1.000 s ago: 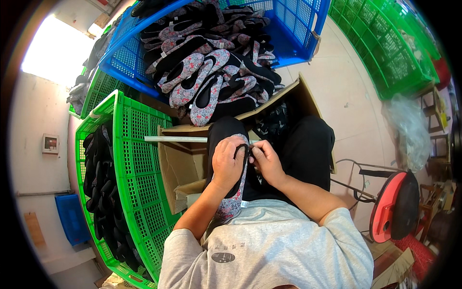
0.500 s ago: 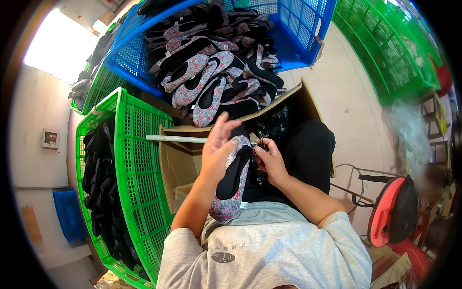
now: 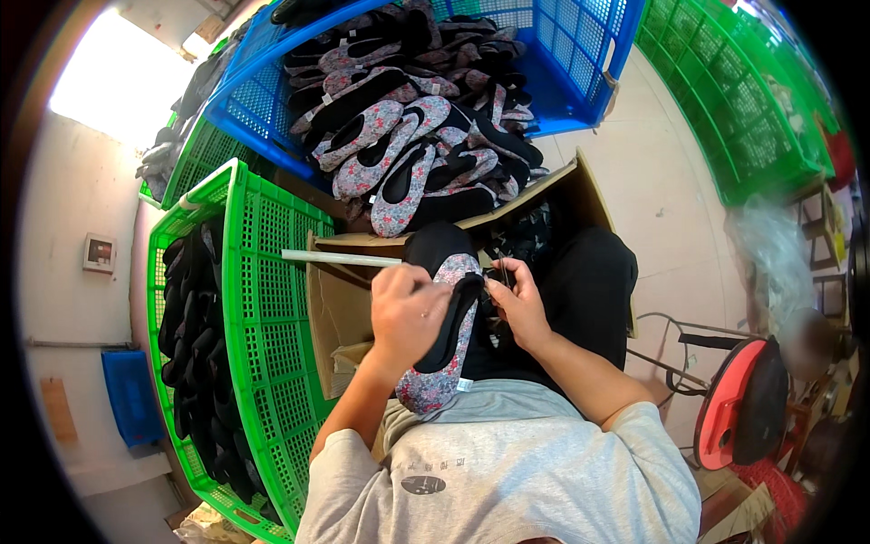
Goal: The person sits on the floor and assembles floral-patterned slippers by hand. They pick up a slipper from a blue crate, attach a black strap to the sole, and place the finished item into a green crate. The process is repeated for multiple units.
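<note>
A floral slipper with a black lining and a small white tag lies lengthwise on my lap, its far end towards the boxes. My left hand is over the slipper's left side, fingers curled in and slightly blurred at the tips; what they pinch, if anything, cannot be made out. At the slipper's right edge, my right hand is closed around a thin dark tool, possibly small snips, mostly hidden by the fingers. Past the slipper's far end shows a rounded black shape.
An open cardboard box stands before me, a pale rod across it. Beyond, a blue crate holds piled floral slippers. A green crate with dark items is at left, green crates far right, a red-and-black round stool right.
My left hand has dropped from raised, spread fingers to curled fingers over the slipper. The right hand stays at the slipper's right edge. The view has shifted slightly.
</note>
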Tool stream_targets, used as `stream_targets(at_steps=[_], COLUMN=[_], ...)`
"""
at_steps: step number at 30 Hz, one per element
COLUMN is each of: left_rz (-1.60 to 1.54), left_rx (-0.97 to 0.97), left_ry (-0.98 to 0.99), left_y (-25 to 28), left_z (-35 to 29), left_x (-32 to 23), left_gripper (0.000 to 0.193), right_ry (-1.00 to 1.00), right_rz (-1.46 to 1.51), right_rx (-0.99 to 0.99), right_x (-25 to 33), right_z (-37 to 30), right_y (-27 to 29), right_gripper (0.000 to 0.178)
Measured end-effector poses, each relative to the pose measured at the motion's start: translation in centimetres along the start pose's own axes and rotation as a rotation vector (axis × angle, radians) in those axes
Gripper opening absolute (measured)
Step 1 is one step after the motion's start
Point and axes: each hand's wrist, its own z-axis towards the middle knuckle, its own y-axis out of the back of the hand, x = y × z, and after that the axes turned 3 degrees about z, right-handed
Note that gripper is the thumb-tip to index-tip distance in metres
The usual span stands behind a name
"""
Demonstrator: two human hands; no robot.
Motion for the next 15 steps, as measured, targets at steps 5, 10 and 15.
stream_targets(at_steps=[5, 10, 15], left_rz=[0.172, 0.265, 0.248], left_rx=[0.067, 0.082, -0.020], left_ry=[-0.209, -0.246, -0.275], left_y=[-1.2, -1.8, -1.7], left_z=[-1.0, -0.3, -0.3], left_x=[-1.0, -0.7, 0.0], left_gripper=[0.026, 0.023, 0.019], right_ry=[0.056, 0.294, 0.188], right_rz=[-0.101, -0.253, -0.378], right_rx=[0.041, 0.105, 0.139], right_x=[-0.2, -1.1, -0.2], right_z=[0.2, 1.3, 1.3], right_y=[0.1, -0.6, -0.6], right_gripper=[0.036, 0.033, 0.029])
